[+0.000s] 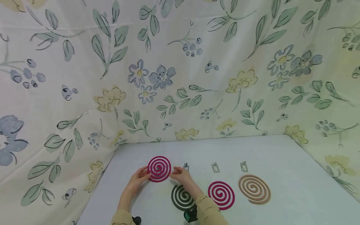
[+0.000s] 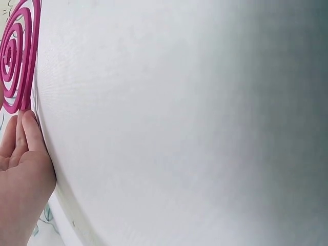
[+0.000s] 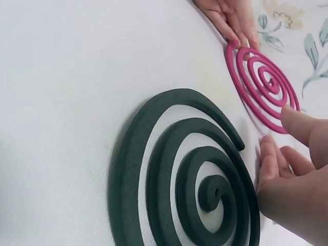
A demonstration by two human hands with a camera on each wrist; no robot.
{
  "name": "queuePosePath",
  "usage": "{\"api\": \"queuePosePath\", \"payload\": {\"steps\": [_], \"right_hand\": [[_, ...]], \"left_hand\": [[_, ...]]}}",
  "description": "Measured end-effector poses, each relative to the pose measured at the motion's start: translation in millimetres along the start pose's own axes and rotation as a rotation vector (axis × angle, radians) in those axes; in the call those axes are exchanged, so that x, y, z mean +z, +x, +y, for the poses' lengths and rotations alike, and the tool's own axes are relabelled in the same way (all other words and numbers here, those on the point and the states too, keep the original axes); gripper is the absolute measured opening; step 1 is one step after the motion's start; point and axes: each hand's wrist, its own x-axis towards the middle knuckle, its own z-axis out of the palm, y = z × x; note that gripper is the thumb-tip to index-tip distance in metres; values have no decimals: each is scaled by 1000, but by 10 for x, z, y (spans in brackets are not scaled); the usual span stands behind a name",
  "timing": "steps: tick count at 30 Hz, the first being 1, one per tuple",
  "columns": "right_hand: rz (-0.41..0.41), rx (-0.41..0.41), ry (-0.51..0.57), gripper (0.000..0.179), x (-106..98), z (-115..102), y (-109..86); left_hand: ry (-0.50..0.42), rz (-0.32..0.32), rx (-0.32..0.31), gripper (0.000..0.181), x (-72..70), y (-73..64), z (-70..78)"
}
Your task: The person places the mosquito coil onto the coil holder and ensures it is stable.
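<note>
A pink mosquito coil (image 1: 159,169) is held by its left edge in my left hand (image 1: 139,177), thumb on the near face. Its front faces the head camera, and a bit of grey metal shows at its centre. At the opposite edge, my right hand (image 1: 181,175) has its thumb overlapping the rim in the right wrist view, while the other fingertips sit just short of it. Below the right wrist lies a dark green mosquito coil (image 3: 128,189), partly covered by the forearm in the head view. The left wrist view catches the pink coil (image 2: 35,48) at its edge.
Right of the forearm lie a second pink coil (image 1: 221,195) and a tan coil (image 1: 254,189). Small metal coil stands (image 1: 215,167) form a row behind them, one partly behind the right hand. Floral cloth (image 1: 197,78) hangs along the back and sides of the white table (image 1: 275,156).
</note>
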Motion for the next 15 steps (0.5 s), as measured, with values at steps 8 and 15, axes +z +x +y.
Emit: {"api": "queuePosePath", "payload": {"steps": [8,15], "right_hand": [[-27,-101,-100,47,-26,37,-57],[-38,-163,-208,43,-100,53,-119]], "left_hand": [[-10,-18,-2,60,-20,-26,6],[-33,-10,6,61,-10,1,-25]]}}
